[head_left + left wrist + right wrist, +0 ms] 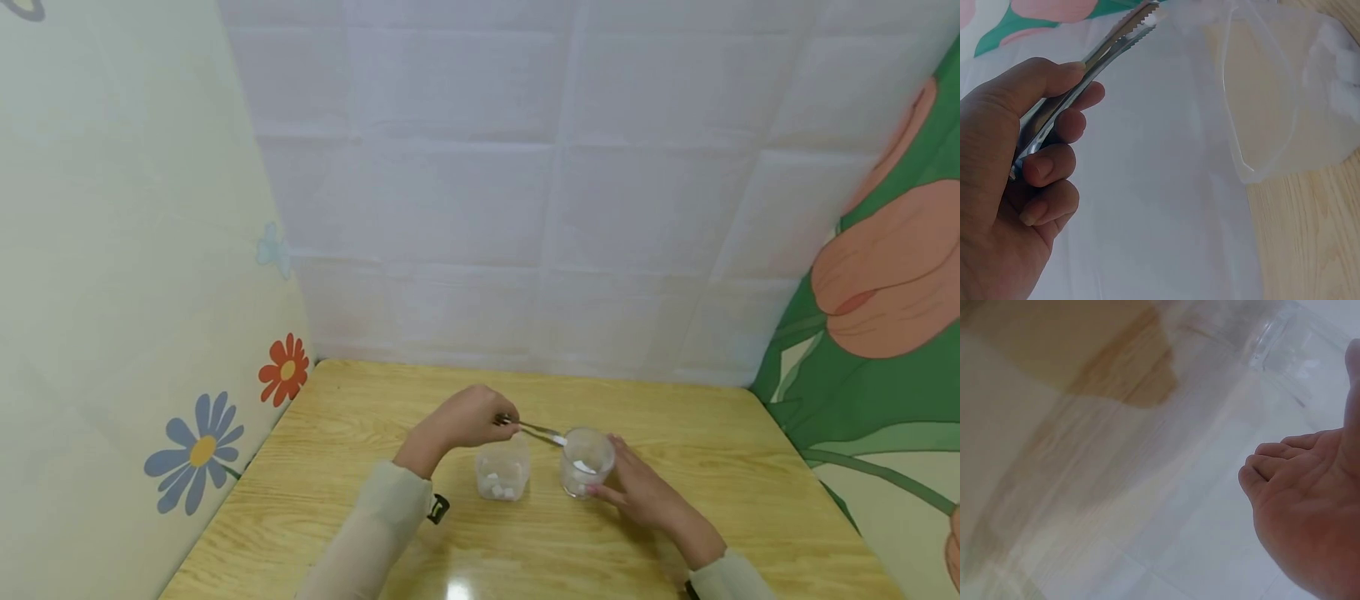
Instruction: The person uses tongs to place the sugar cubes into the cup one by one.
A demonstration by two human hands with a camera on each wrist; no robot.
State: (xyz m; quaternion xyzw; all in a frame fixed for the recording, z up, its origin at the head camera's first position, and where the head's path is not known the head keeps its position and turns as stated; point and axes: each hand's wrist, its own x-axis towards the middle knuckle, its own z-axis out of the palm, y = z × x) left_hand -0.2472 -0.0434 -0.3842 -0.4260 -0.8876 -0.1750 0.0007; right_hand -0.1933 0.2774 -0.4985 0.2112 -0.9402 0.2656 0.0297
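Left hand [476, 418] grips metal tongs [538, 430], center of the head frame, a bit below the middle. Thumb on one arm, fingers curled round the other; left-wrist view confirms, serrated tips pointing to upper edge of that frame. Small white piece [559, 440] sits at the tong tips, at the left rim of the clear glass [587, 463]; too small to tell if it touches the rim.

Glass stands upright on the table, lower center-right in the head frame, more white pieces [583, 467] inside. Right hand [649, 493] holds it from the right: thumb on the near side, fingers at the far side. Right-wrist view has the palm at right and the glass at upper right, contact unclear there.

Clear plastic container [503, 468] is left of the glass, near but apart, below the left hand in the head frame; white lumps [499, 487] lie on its bottom. Left-wrist view shows it at upper right.

Rest: wood-grain table [360, 433] across the bottom, creased white sheet [480, 200] behind, flower-print panel [112, 250] at left, green panel with pink tulips [892, 283] at right. Both forearms in light sleeves [375, 529], dark strap piece [438, 508] at left wrist.
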